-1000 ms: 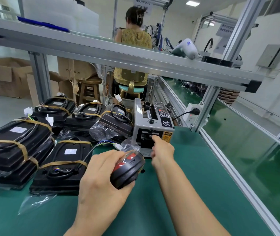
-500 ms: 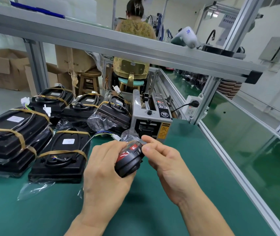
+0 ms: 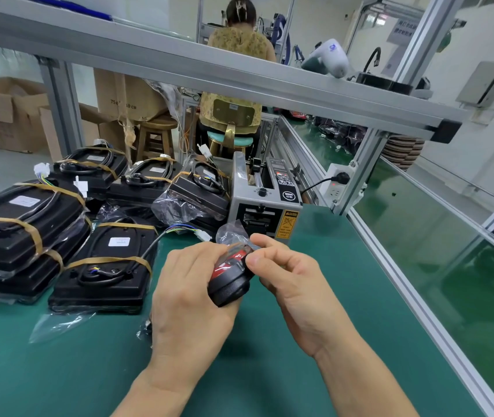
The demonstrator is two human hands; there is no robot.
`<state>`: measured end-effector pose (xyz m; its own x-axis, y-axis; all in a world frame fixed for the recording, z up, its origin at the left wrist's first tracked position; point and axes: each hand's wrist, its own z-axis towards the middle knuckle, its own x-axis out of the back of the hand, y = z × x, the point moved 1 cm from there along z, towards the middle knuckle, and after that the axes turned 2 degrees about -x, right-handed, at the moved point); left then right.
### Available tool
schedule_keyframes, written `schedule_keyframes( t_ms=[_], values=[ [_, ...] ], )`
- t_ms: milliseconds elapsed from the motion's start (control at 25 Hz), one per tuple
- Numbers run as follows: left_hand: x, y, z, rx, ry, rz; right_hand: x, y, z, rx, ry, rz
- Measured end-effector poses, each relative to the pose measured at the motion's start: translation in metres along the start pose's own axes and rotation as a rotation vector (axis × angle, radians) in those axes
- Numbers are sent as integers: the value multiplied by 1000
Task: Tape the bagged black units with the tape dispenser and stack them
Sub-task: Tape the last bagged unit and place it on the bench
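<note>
**What you can't see from here**

Your left hand (image 3: 190, 299) covers most of the small bagged black unit (image 3: 230, 284). The left stack of taped units (image 3: 14, 224) runs off the frame's edge. The tape dispenser (image 3: 265, 206) warning label is too small to read.

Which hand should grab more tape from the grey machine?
Probably the right hand: it is nearer the tape dispenser and only pinches the bag. The left hand grips the bagged unit.
</note>
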<state>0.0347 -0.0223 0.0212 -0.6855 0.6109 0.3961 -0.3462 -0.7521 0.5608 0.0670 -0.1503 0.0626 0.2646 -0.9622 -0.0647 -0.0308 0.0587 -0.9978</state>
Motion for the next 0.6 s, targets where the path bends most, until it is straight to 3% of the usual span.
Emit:
schedule_keyframes(
  t_ms=[600],
  values=[
    [-2, 4, 0, 2, -26, 17, -6, 9, -4, 123, 226, -167]
  ],
)
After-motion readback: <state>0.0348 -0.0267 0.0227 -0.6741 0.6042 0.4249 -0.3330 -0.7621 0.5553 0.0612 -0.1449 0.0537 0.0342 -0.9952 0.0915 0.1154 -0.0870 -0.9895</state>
